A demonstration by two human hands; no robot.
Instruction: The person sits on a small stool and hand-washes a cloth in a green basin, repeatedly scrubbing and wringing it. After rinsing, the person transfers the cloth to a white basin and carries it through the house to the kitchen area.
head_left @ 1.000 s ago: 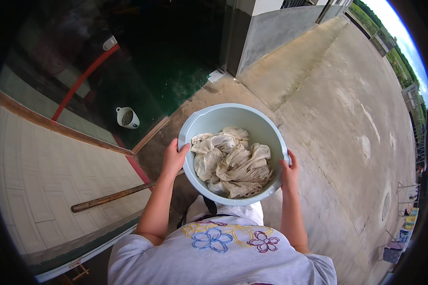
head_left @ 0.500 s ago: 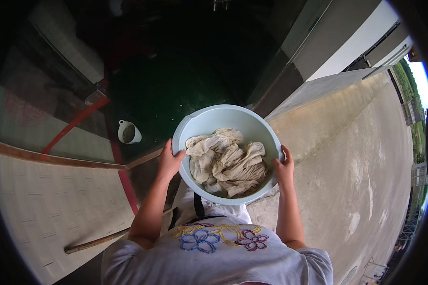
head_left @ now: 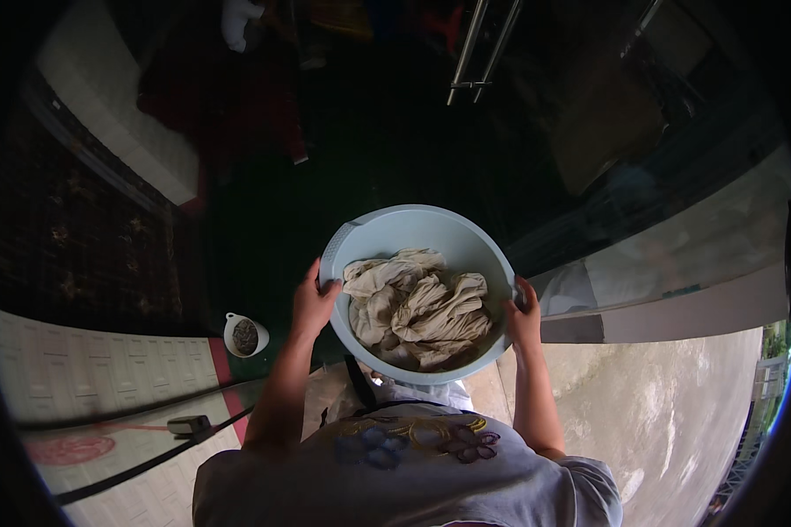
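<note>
Basin bottom hidden under the cloths; its lower rim covers the person's chest. Left hand: fingertips curl over the rim, palm side hidden. Right hand: fingers wrap behind the rim, out of sight. Small white pot at lower left: dark contents too small to tell. Upper frame very dark; pale object at the top edge cut off. Metal bars run out of the top edge.

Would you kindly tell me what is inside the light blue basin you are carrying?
Inside the light blue basin lies a heap of twisted beige cloth, covering most of the bottom. The left hand and right hand grip its rim. Anything beneath the cloth is hidden.
</note>
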